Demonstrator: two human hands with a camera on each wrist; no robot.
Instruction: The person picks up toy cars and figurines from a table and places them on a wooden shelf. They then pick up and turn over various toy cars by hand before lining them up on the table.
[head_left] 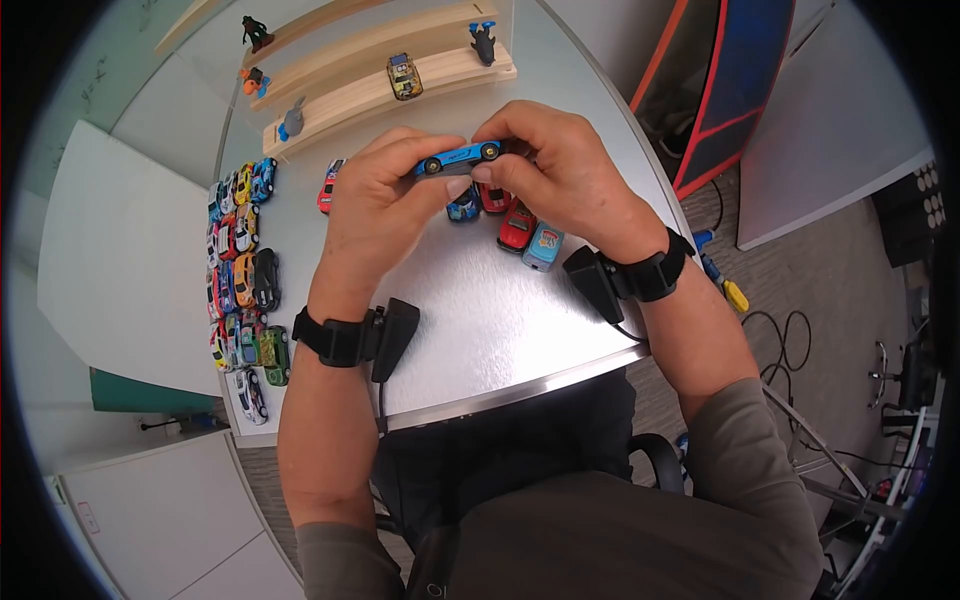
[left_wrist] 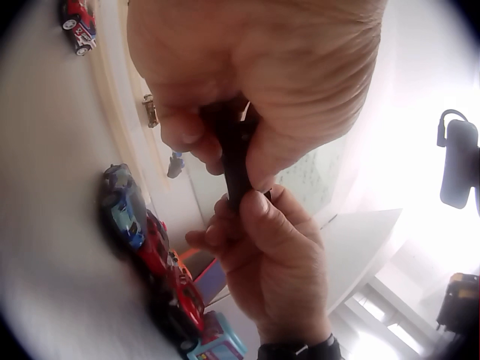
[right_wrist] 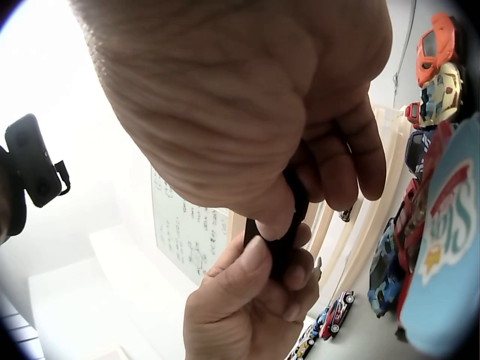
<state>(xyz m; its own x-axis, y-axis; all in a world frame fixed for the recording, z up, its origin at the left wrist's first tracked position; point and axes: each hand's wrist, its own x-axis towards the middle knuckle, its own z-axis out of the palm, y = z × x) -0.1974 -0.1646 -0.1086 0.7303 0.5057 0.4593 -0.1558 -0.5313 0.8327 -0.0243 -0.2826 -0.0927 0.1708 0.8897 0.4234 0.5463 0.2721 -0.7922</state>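
Observation:
A blue toy car is held up above the table between both hands, its side and wheels turned to the head camera. The left hand pinches one end between thumb and fingers, while the right hand grips the other end. In both wrist views the car's body looks dark, and the fingers cover much of it. Beneath the right hand stand a red toy car, a light blue toy van and a dark blue toy car. Another red toy car shows partly behind the left hand.
Several toy cars stand in rows along the table's left edge. At the back, a tiered wooden rack bears a yellow toy car and small animal figures, including a grey one. The metal table ends close to the person's lap.

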